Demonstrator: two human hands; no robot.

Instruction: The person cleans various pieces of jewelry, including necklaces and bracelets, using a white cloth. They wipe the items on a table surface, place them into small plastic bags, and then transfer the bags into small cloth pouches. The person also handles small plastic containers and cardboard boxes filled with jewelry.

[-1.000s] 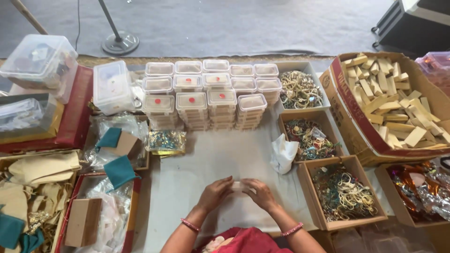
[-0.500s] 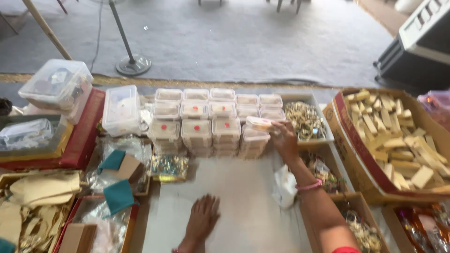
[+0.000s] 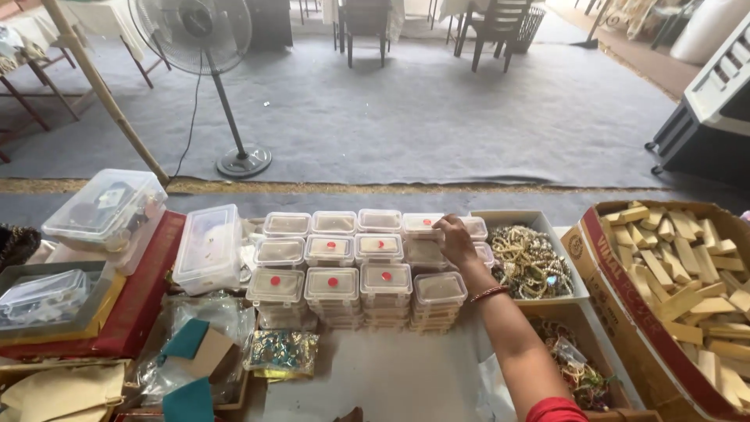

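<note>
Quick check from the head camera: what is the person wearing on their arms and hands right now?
The right hand is bare, no glove and no ring that shows. A thin red and gold bangle circles the wrist, and a red short sleeve shows at the upper arm. Only a sliver of the left hand shows at the bottom edge.

A market stall: stacked clear plastic boxes (image 3: 355, 277), trays of bangles (image 3: 531, 262) and a standing fan (image 3: 205, 47) on carpet.
</note>
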